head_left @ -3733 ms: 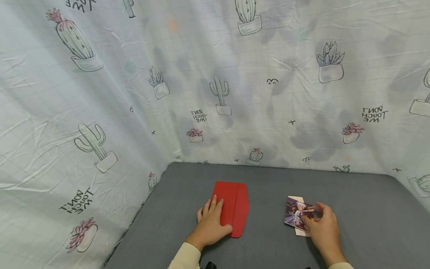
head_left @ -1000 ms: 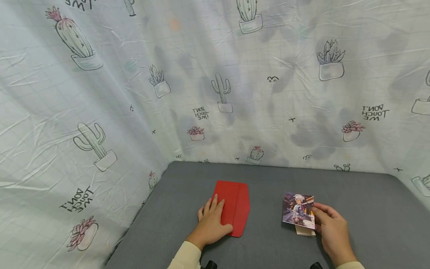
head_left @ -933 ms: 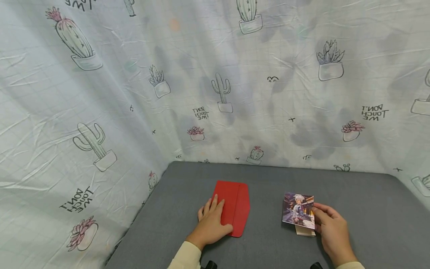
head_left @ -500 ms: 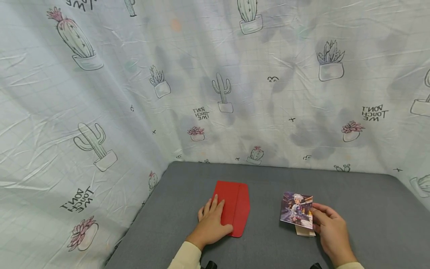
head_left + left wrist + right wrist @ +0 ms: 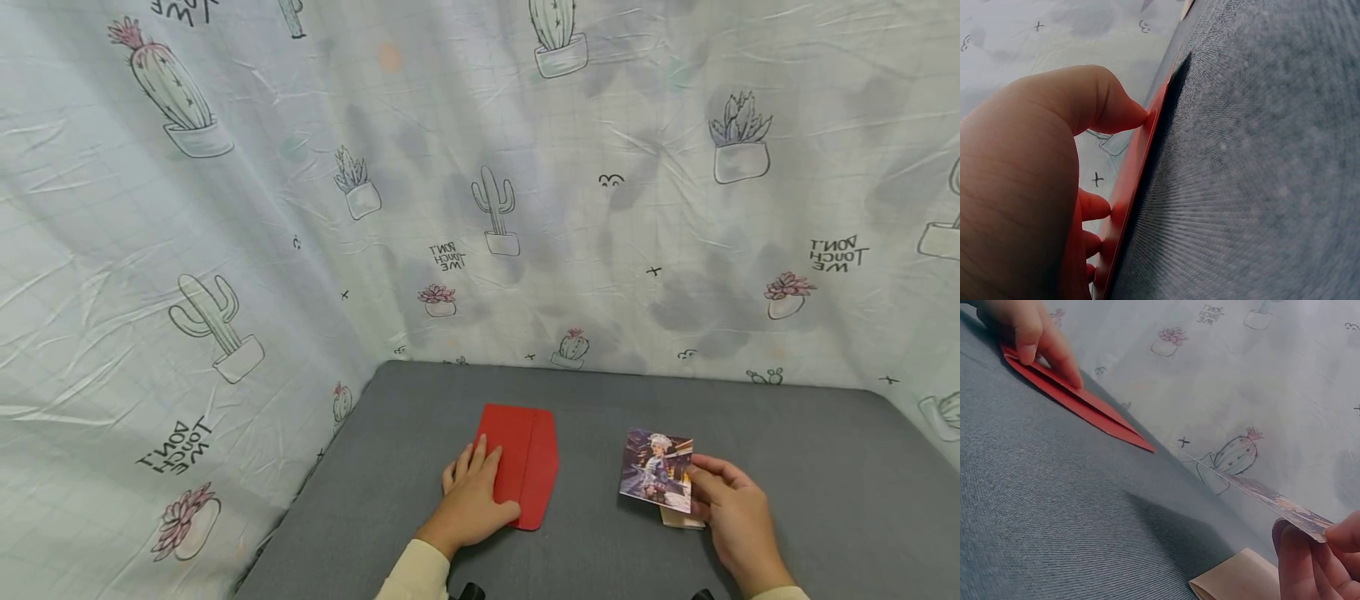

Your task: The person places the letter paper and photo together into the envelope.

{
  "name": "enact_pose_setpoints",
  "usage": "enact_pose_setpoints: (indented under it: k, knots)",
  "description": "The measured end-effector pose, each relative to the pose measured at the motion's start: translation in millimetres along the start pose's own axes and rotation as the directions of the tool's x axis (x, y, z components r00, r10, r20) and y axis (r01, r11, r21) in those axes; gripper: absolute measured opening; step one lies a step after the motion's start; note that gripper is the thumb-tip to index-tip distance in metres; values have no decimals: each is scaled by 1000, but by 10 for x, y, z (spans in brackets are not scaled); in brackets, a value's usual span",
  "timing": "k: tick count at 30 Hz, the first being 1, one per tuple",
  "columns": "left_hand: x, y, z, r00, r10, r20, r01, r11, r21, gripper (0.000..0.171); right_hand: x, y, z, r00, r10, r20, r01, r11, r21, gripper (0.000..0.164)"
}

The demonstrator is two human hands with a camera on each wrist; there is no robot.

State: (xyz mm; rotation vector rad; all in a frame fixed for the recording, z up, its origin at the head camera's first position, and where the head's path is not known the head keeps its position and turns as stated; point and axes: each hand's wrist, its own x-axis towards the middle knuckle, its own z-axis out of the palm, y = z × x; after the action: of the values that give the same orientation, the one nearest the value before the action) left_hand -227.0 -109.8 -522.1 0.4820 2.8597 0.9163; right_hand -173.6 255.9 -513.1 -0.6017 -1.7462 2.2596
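Note:
A red envelope (image 5: 512, 454) lies on the grey table, its flap side to the right in the head view. My left hand (image 5: 468, 497) rests on its left part, fingers spread, the thumb near its lower edge. In the left wrist view, thumb and fingertips press on the envelope. My right hand (image 5: 733, 521) pinches a printed picture card (image 5: 654, 471) by its right edge, between thumb and fingers. The card shows a figure in a white hat. In the right wrist view, the card (image 5: 1282, 503) is raised above the table. Below it lies a folded beige paper (image 5: 1238, 577), mostly hidden in the head view.
The grey table (image 5: 592, 400) ends at its far edge against a white curtain (image 5: 562, 208) printed with cacti. Bare table surface lies between the envelope and the card. The curtain also rises at the left side.
My right hand has taken hold of the card by its right edge and lifted it off the beige paper, then shifted it slightly left. My left hand stays on the envelope.

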Motion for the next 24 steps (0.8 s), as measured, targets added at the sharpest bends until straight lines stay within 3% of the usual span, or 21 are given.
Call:
enact_pose_setpoints:
  k: [7, 18, 24]
  knots:
    - [6, -3, 3, 1000, 1, 0, -1, 1000, -1, 97, -31, 15, -1, 998, 5, 59, -6, 1000, 11, 22]
    - [0, -8, 11, 1000, -3, 8, 3, 1000, 2, 97, -49, 28, 1, 997, -1, 73, 2, 1000, -8, 12]
    - [-10, -9, 11, 1000, 2, -3, -2, 1000, 1, 97, -48, 45, -9, 992, -31, 121, 25, 999, 48, 12]
